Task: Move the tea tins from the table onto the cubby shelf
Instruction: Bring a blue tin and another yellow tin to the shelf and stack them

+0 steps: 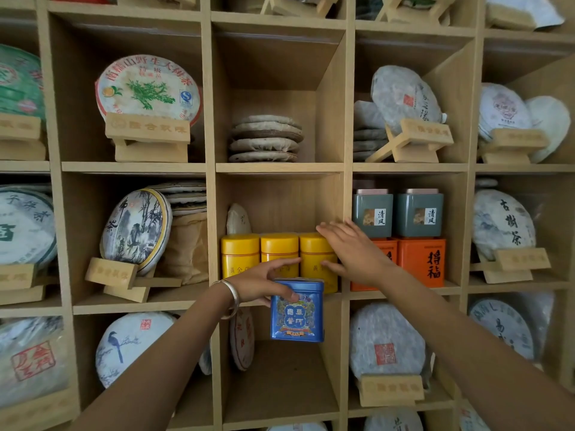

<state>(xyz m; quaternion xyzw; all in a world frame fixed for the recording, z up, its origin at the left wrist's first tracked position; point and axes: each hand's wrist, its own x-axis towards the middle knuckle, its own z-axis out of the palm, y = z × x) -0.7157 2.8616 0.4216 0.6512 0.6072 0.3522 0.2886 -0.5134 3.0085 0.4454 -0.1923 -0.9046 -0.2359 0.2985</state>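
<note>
The left hand (261, 283) pinches the blue tin (297, 309) by its top, fingers curled over the lid, holding it just in front of the middle cubby (280, 200), likely waiting for room. The right hand (348, 253), fingers straight and holding nothing, presses the right yellow tin (314, 259), seemingly squaring the row. The tins are glossy, boxy metal with rounded lids; paper-wrapped tea cakes (264, 138) fill neighbouring cubbies.

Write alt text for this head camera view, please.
A person's left hand holds a blue tea tin before a wooden cubby shelf, while the right hand touches the rightmost of three yellow tins. Wrapped tea cakes fill neighbouring cubbies.
</note>
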